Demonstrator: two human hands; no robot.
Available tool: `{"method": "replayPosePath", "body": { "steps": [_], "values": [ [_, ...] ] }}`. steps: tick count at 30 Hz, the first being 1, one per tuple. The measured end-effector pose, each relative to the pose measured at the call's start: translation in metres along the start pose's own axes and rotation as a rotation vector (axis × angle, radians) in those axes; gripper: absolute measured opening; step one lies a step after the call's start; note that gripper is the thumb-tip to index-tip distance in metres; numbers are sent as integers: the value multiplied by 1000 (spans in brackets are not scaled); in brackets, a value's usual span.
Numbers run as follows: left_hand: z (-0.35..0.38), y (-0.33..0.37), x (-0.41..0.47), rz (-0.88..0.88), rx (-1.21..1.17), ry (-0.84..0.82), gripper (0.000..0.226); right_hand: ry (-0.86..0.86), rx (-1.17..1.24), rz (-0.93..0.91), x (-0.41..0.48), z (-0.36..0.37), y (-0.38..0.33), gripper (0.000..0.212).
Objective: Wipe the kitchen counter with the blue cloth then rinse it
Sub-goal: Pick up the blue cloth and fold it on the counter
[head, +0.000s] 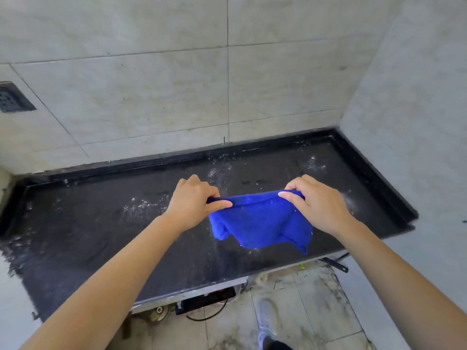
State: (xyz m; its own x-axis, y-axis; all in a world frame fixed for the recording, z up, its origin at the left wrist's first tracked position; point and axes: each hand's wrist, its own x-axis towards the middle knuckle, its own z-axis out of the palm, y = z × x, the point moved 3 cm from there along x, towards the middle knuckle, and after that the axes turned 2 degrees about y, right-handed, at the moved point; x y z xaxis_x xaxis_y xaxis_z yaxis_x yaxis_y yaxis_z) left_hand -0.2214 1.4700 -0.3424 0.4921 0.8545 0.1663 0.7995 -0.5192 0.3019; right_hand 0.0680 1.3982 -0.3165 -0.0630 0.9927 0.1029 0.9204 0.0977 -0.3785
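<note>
Hanging over the black counter (pixel 101 223), the blue cloth (pixel 260 221) is held taut by its top hem, which is pinched at one end by the left hand (pixel 192 200) and at the other by the right hand (pixel 318 203) (thumbs laid along the hem, fingers curled behind). Whether its drooping lower edge touches the stone cannot be told. The counter is bounded by a raised rim (pixel 151 164) along the tiled wall (pixel 151 97) and down the right end; its front edge is met by the floor (pixel 303 299). Water-speckled surface is seen on both sides of the cloth, more to the left.
</note>
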Motion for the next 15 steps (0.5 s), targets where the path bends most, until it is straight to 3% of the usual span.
{"method": "replayPosePath", "body": {
  "steps": [6, 11, 15],
  "values": [
    [2, -47, -7, -226, 25, 25, 63, -106, 138, -142, 77, 33, -6, 20],
    [-9, -84, -45, -450, -33, 105, 50, -234, 323, -261, 130, 76, -39, 17],
    [-28, -107, -78, -533, -49, 143, 44, -272, 344, -358, 139, 98, -76, 18]
  ]
}}
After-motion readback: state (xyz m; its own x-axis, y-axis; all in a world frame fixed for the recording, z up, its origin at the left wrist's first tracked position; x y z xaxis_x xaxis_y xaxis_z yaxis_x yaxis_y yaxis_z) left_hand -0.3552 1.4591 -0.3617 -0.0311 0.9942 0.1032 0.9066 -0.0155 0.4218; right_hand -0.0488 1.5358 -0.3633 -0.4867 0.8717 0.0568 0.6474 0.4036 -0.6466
